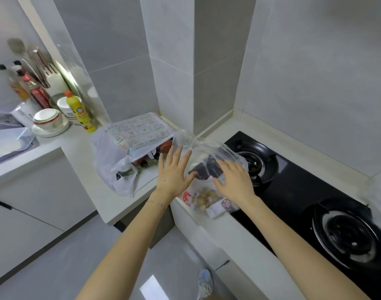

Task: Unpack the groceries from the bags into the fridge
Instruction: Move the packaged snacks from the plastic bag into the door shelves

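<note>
A clear plastic bag (198,148) stands on the counter beside the stove, with a dark purple item (209,167) and a packet of small round brown food (204,199) inside. My left hand (174,172) is spread open at the bag's left side. On the bag's right side lies my right hand (234,178), fingers straight. A white plastic bag (122,156) lies to the left, with a printed carton (139,134) on top and red and dark items showing under it. The fridge is out of view.
A black gas stove (304,191) with two burners fills the counter at right. At the far left stand a yellow detergent bottle (80,112), stacked bowls (48,121), sauce bottles (31,87) and a utensil holder (53,76). A shoe (204,282) shows on the grey floor below.
</note>
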{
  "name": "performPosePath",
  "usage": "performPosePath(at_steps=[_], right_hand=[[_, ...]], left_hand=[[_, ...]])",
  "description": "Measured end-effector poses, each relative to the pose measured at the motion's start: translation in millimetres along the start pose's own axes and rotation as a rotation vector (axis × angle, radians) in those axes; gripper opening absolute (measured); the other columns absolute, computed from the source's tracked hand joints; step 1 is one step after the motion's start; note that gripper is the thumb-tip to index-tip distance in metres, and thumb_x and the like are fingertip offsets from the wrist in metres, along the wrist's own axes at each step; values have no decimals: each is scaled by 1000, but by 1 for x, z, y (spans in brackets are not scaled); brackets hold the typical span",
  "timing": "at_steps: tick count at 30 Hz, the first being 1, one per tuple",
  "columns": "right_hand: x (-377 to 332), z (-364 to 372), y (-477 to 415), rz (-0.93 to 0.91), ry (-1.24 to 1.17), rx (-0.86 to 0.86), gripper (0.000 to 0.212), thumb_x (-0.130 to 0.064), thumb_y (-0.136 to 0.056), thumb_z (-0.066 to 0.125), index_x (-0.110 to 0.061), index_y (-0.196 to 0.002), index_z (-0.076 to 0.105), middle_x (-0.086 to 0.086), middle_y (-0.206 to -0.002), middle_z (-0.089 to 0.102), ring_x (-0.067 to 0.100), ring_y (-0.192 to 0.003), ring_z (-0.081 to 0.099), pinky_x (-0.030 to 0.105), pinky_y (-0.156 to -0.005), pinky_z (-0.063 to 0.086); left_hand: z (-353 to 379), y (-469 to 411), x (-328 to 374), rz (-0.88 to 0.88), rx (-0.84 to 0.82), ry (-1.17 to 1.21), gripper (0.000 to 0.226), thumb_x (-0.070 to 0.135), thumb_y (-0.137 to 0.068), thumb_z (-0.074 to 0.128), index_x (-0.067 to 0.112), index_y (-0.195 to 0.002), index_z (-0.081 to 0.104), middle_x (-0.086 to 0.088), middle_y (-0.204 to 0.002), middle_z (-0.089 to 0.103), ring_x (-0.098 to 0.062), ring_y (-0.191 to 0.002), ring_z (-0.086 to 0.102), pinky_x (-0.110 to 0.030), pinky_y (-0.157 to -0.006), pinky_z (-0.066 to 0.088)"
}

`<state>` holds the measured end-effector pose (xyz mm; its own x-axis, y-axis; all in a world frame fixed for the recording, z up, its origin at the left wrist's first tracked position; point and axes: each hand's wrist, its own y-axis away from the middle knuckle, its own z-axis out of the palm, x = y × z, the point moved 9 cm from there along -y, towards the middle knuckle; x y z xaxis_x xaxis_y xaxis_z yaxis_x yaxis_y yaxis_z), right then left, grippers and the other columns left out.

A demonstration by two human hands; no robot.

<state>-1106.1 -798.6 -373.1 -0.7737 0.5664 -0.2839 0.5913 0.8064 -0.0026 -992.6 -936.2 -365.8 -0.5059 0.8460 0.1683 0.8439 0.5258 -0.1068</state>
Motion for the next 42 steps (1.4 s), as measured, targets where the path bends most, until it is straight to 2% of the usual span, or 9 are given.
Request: performPosePath(at_steps=[5,8,13,21,28,31,37,40,42], right_hand=[[13,21,-51,-11,-14,-36,62,-43,-94,52,-18,-148,34,5,-147,42,25,-135,37,38,-110,31],[20,38,-76,7,-31,-123,60,-39,-95,51,-19,-148,32,5,-148,40,26,-135,36,37,-109,32],[38,74,-97,74,-51,-262,60,-36,-94,54,-19,-148,32,5,-148,41,24,-135,38,34,-110,32],[57,118,-99,184,-36,-346,48,-30,-95,53,-16,-140,43,8,-133,55,26,-120,53,35,-97,44],[57,133,-101,319,101,-320,35,-36,-95,48,-16,-123,55,6,-116,64,26,-112,54,35,-100,36],[57,139,-100,380,117,-327,28,-36,-93,48,-19,-112,58,3,-108,67,24,-109,54,34,-105,28],[58,149,-96,438,52,-336,25,-30,-87,56,-20,-110,61,2,-106,67,22,-109,52,32,-110,17],[59,143,-97,473,-25,-300,22,-29,-85,61,-17,-103,63,2,-102,65,21,-105,53,29,-104,22],[59,129,-99,516,-142,-186,16,-29,-83,65,-18,-93,60,-2,-91,63,19,-94,55,27,-90,32]], left_hand=[[32,-40,-2,13,-34,15,83,67,-83,6,26,-155,17,-6,-162,13,-27,-150,4,-49,-118,-4],[59,-57,-7,-12,-144,29,83,68,-83,5,27,-155,11,-4,-163,4,-26,-150,-3,-48,-118,-7],[102,-85,2,35,-330,69,69,52,-98,38,26,-155,9,-4,-164,0,-25,-150,-7,-47,-120,-6],[153,-98,7,204,-500,115,68,52,-97,40,26,-154,16,0,-163,6,-25,-150,-3,-47,-120,-2],[165,-106,4,359,-510,136,62,52,-96,41,26,-150,27,2,-161,12,-20,-150,-1,-46,-120,-2],[166,-111,-1,360,-526,168,61,52,-96,42,26,-150,28,3,-162,12,-22,-150,-1,-45,-120,-1],[165,-111,-13,312,-556,271,60,55,-96,42,28,-149,29,7,-161,15,-20,-150,4,-42,-119,0],[162,-115,-16,317,-544,326,59,53,-96,44,26,-148,33,7,-160,21,-19,-149,8,-37,-119,4],[162,-118,-18,323,-545,392,59,52,-95,48,24,-146,38,5,-157,28,-21,-148,14,-34,-119,9]])
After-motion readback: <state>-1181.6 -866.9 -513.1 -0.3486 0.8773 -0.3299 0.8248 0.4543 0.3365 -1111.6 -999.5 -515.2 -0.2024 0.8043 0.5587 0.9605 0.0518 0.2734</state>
